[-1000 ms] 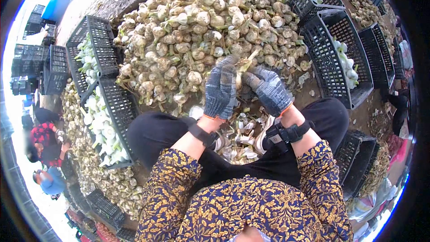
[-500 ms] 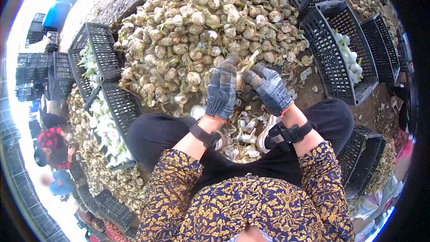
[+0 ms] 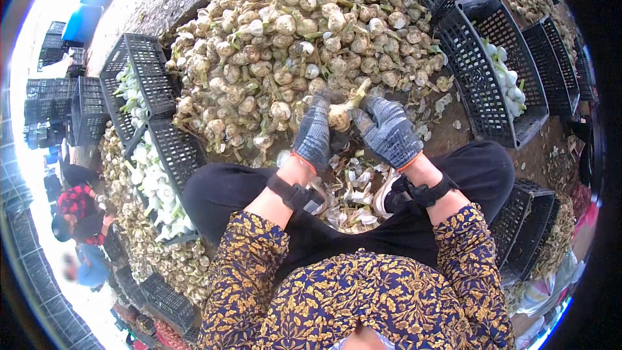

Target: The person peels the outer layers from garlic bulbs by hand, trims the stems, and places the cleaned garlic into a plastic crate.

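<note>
Between my gloved hands is a dirty garlic bulb (image 3: 338,118), its short stem pointing up and to the right. My left hand (image 3: 315,128), in a grey knit glove, closes on the bulb's left side; some of its fingertips are hidden. From the right, my right hand (image 3: 389,131), gloved alike, pinches the bulb near the base of the stem. Below them, peeled garlic skins (image 3: 355,185) litter the ground between my shoes. A large heap of unpeeled garlic (image 3: 278,58) rises just beyond my hands.
Black plastic crates with white garlic stand at left (image 3: 170,162) and right (image 3: 479,84). Another black crate (image 3: 521,230) sits by my right knee. At far left, a person in a red checked top (image 3: 74,201) works beside more garlic (image 3: 139,220).
The garlic bulb has come into clearer view between my hands, its stem now upright to the right. My left hand has shifted slightly left and down, and its fingers have turned.
</note>
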Motion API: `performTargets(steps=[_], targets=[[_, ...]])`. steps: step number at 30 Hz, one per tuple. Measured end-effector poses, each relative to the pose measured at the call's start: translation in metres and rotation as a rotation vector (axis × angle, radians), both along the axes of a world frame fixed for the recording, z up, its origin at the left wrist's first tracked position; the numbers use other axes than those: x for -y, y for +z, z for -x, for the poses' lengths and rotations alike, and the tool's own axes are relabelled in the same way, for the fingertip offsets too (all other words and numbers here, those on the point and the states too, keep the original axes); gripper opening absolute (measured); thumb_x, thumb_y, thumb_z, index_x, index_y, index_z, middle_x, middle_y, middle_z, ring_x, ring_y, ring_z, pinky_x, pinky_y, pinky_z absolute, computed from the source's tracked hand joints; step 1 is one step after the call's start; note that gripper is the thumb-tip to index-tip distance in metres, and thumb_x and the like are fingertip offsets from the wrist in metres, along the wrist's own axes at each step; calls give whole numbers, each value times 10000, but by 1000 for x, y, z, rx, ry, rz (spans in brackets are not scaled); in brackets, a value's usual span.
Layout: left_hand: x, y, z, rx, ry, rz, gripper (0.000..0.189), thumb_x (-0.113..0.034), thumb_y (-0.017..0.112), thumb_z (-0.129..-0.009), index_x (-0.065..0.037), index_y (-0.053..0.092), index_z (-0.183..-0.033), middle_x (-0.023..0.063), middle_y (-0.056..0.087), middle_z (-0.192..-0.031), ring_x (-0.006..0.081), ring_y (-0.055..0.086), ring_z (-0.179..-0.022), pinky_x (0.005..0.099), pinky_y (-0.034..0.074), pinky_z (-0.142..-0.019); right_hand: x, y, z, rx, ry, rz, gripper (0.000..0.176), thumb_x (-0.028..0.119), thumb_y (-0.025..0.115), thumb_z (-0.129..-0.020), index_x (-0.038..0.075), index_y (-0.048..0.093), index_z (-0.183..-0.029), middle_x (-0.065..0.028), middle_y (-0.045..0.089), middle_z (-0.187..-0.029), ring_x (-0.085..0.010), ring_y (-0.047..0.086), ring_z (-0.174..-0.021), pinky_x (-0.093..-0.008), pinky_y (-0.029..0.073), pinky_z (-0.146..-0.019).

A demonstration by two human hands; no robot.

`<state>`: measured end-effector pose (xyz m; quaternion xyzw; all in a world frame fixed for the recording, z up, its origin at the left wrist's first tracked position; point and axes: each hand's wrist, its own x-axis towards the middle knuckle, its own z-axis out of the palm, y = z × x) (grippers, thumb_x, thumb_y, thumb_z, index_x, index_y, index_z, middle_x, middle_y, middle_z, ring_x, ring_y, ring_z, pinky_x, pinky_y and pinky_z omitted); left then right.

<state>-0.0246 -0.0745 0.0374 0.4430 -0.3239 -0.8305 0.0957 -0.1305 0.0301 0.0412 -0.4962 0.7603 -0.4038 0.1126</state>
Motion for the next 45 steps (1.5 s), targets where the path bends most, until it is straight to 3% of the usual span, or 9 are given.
performTargets(steps=[3, 6, 14, 18, 26, 30, 36, 41, 45], targets=[[0, -6, -4, 27, -112, -1, 428, -426, 358, -905, -81, 506, -1110, 54, 589, -909, 139, 575, -714, 260, 475, -610, 3, -7, 4, 196, -46, -130, 232, 168, 549, -787, -32, 574, -902, -208, 589, -814, -345, 563, -761, -374, 439, -662], [-13, -7, -4, 103, -253, 1426, 526, -386, 502, -860, -27, 385, -1225, 114, 449, -1150, 186, 446, -1049, 287, 312, -947, 3, -21, 8, 217, -114, -148, 233, 218, 538, -773, -15, 558, -778, -249, 556, -750, -404, 540, -709, -440, 430, -621], [0, -30, -11, -70, -149, 177, 381, -287, 465, -890, -21, 422, -1160, 98, 525, -952, 145, 495, -862, 266, 421, -765, 5, -1, 1, 440, -141, 70, 240, 165, 520, -788, -35, 560, -915, -222, 584, -791, -369, 563, -770, -398, 446, -690], [-12, 16, -2, 129, -389, 958, 402, -283, 503, -873, -14, 424, -1161, 80, 537, -988, 143, 510, -873, 265, 433, -752, 3, -12, 1, 208, -174, 37, 249, 165, 506, -802, -36, 557, -940, -218, 593, -840, -347, 572, -802, -377, 447, -712], [-6, 7, -2, -168, -51, -45, 377, -224, 545, -852, -37, 440, -1163, 43, 558, -967, 104, 541, -811, 226, 463, -695, 2, -14, 6, 837, -200, -24, 274, 169, 484, -811, -46, 556, -965, -224, 594, -902, -296, 583, -806, -318, 447, -721], [-8, 10, 0, -43, -242, 360, 354, -222, 552, -846, -32, 468, -1134, 34, 566, -944, 101, 543, -783, 212, 454, -675, 1, -18, 5, 530, -195, 38, 284, 170, 466, -821, -54, 548, -975, -170, 613, -875, -237, 581, -769, -303, 447, -709], [-3, 18, -3, -159, -109, -71, 293, -222, 560, -840, -88, 510, -1096, 4, 571, -907, 114, 542, -741, 248, 460, -592, -2, -11, 9, 1707, -321, 145, 208, 163, 486, -825, -11, 567, -906, -54, 598, -776, -177, 565, -651, -290, 441, -571], [-6, -1, -1, -83, -104, 49, 265, -295, 523, -858, -105, 539, -1041, 13, 578, -895, 111, 549, -708, 245, 473, -587, 1, -16, 3, 460, -241, 41, 222, 158, 490, -824, -33, 557, -915, -190, 584, -795, -317, 569, -742, -360, 442, -682], [-2, 6, 0, 154, -77, 191, 403, -358, 569, -822, -39, 554, -1068, 50, 590, -944, 105, 534, -827, 227, 439, -673, 0, -9, -4, 731, -201, 86, 243, 150, 502, -809, -36, 554, -956, -214, 581, -860, -315, 561, -771, -338, 437, -681]])
